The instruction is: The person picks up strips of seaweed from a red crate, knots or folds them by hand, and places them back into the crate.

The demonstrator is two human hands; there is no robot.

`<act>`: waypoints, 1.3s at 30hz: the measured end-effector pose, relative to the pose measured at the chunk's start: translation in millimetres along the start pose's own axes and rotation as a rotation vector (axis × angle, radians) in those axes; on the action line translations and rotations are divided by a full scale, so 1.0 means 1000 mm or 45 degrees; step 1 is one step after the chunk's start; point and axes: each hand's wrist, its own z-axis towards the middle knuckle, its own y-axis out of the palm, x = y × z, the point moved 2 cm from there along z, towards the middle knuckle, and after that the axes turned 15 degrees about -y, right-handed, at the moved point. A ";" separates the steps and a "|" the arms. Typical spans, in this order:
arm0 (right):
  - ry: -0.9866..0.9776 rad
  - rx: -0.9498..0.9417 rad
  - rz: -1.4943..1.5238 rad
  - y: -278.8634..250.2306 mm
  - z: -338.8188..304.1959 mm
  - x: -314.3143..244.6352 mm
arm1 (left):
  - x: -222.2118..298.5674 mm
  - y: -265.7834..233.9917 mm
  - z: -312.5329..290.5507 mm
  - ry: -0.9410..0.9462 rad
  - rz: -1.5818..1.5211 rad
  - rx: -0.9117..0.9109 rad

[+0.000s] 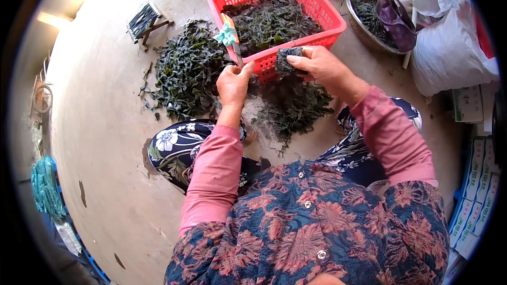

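A small, compact dark bundle of seaweed (288, 62) is gripped in my right hand (325, 68), in front of the near wall of a red plastic basket (330, 13). My left hand (234, 87) is closed, thumb pressed to the fingers; what it pinches, if anything, is too small to tell. Just above that thumb is the blade of an orange-handled knife (231, 27), standing at the basket's left corner with a light blue bow (226, 35) on it. Loose seaweed (272, 18) fills the basket's bottom. Another seaweed pile (293, 108) lies on the floor below my hands.
A large seaweed heap (187, 71) spreads left of the basket. Beyond it stands a small rack (145, 24) with dark strips. At the right are a metal basin (364, 18) with a purple bag (395, 18), white sacks (449, 47) and stacked boxes (475, 195). A teal bundle (47, 187) sits far left.
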 end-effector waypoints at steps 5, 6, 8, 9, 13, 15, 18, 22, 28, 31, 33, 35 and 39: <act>-0.050 0.152 0.067 -0.019 -0.015 -0.029 | 0.018 0.006 0.004 0.130 0.251 0.206; -0.061 0.182 0.086 -0.021 -0.016 -0.030 | 0.020 0.007 0.004 0.179 0.260 0.266; -0.083 0.188 0.089 -0.023 -0.017 -0.027 | 0.026 0.004 0.001 0.202 0.347 0.272; -0.090 0.173 0.097 -0.025 -0.017 -0.025 | 0.027 0.002 -0.001 0.220 0.374 0.282; -0.118 0.160 0.099 -0.027 -0.022 -0.030 | 0.029 0.002 -0.020 0.362 0.500 0.332; -0.133 0.159 0.112 -0.023 -0.024 -0.036 | 0.022 0.001 -0.031 0.446 0.586 0.380; -0.132 0.134 0.123 -0.024 -0.024 -0.037 | 0.022 -0.001 -0.043 0.442 0.570 0.334; -0.121 0.135 0.186 -0.020 -0.023 -0.031 | 0.019 -0.004 -0.043 0.363 0.557 0.248; -0.089 0.110 0.410 -0.015 -0.029 -0.032 | 0.044 -0.040 -0.077 0.520 0.261 0.186; -0.086 0.008 0.489 -0.015 -0.028 -0.033 | 0.083 -0.053 -0.091 0.407 -0.038 -0.475; -0.129 -0.034 0.483 -0.005 -0.024 -0.044 | 0.093 -0.052 -0.083 0.422 -0.358 -0.619; -0.206 -0.019 0.261 -0.015 -0.018 -0.051 | 0.117 -0.063 -0.065 0.530 -0.192 -0.457; -0.246 0.072 0.166 -0.029 -0.004 -0.048 | 0.099 -0.080 0.021 0.157 0.039 -0.259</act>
